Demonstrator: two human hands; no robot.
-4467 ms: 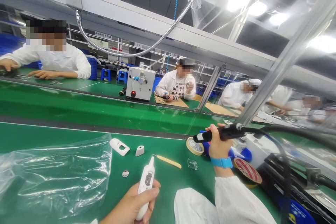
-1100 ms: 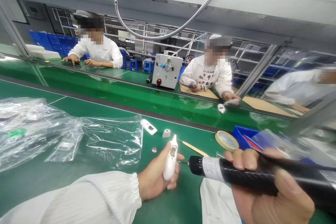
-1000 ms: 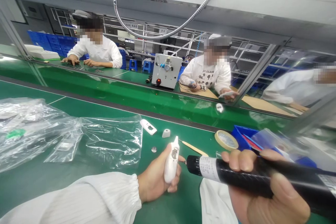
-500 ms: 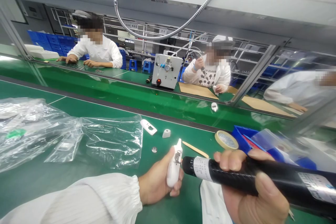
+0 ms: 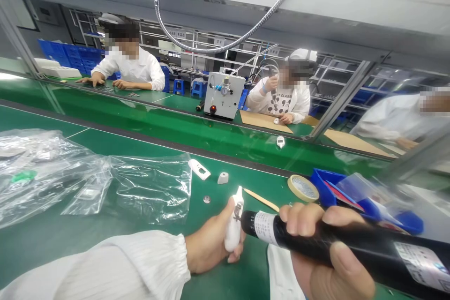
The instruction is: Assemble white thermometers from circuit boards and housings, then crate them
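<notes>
My left hand (image 5: 209, 243) grips a white ear thermometer body (image 5: 232, 232) upright, its narrow probe tip pointing up and its inner parts showing on the right side. My right hand (image 5: 326, 248) is wrapped round a black electric screwdriver (image 5: 372, 239) with white labels. The screwdriver's nose is at the thermometer's open side; I cannot make out whether the bit touches a screw. Beyond my left hand lie a white cover with a window (image 5: 199, 169), a small white cap (image 5: 222, 178) and a small round metallic part (image 5: 206, 199). A thin wooden stick (image 5: 260, 200) rests behind the screwdriver.
Clear plastic bags (image 5: 147, 187) cover the left of the green bench. At right are a tape roll (image 5: 303, 188) and a blue bin (image 5: 328, 185). A white device (image 5: 280, 142) lies on the green conveyor (image 5: 168, 136). Co-workers sit beyond; a metal hose (image 5: 225, 48) hangs overhead.
My right hand and the screwdriver have shifted slightly left. The device on the conveyor has moved left. Across from me, a co-worker's hand holding a white part has lowered to the cardboard.
</notes>
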